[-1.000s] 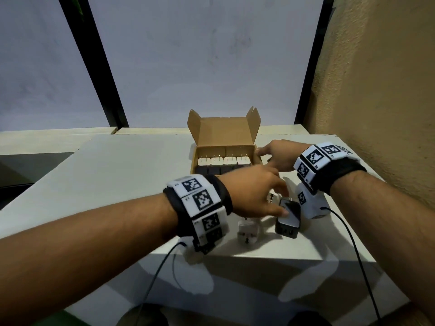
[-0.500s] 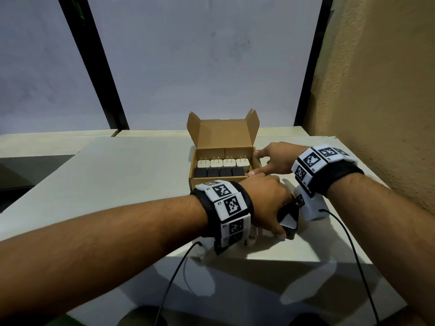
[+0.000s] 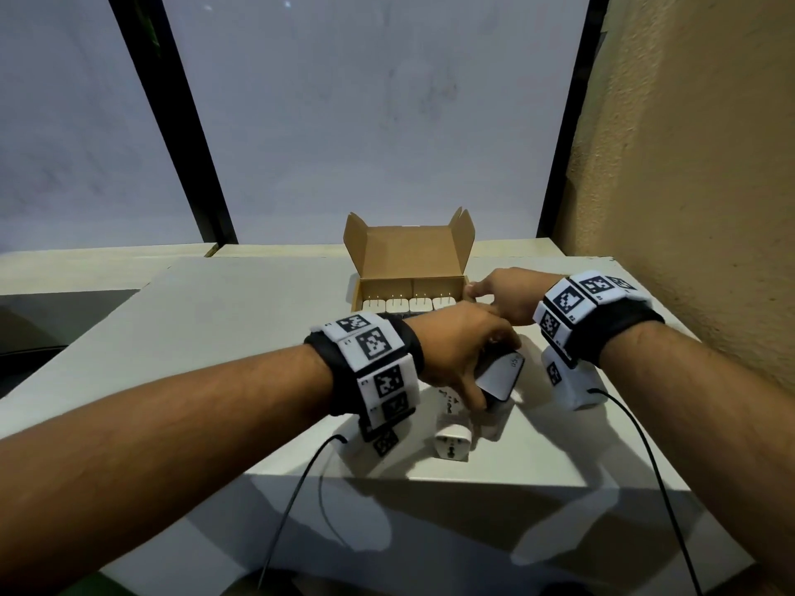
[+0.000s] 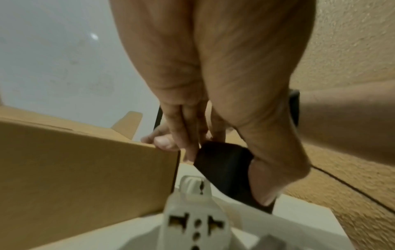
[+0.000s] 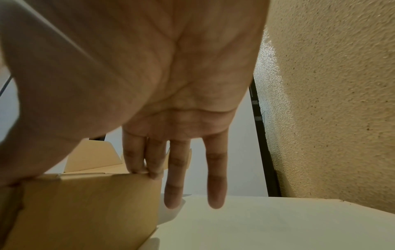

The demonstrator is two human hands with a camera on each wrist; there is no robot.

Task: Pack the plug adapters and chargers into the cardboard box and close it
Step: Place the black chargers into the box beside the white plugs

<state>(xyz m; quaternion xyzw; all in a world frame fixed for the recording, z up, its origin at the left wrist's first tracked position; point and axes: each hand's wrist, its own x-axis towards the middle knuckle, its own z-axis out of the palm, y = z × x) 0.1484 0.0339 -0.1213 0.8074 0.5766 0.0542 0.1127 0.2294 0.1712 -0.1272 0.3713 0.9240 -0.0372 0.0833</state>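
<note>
Box (image 3: 413,268) sits open mid-surface w/ 4 white chargers (image 3: 408,304) in a row inside, dark ones in front hidden by the arm. Left hand (image 3: 456,350) pinches 1 black charger (image 3: 499,374) just off the surface; right hand (image 3: 507,294), fingers (image 5: 177,177) straight, steadies the box's right wall. Approx halfway: 1 white adapter (image 3: 451,440) left near front edge, lid not yet closed.

A white table (image 3: 206,320) is set against a textured tan wall (image 3: 688,165). Pale window panes (image 3: 365,122), divided by black frame bars (image 3: 189,135), are seen behind the table.
</note>
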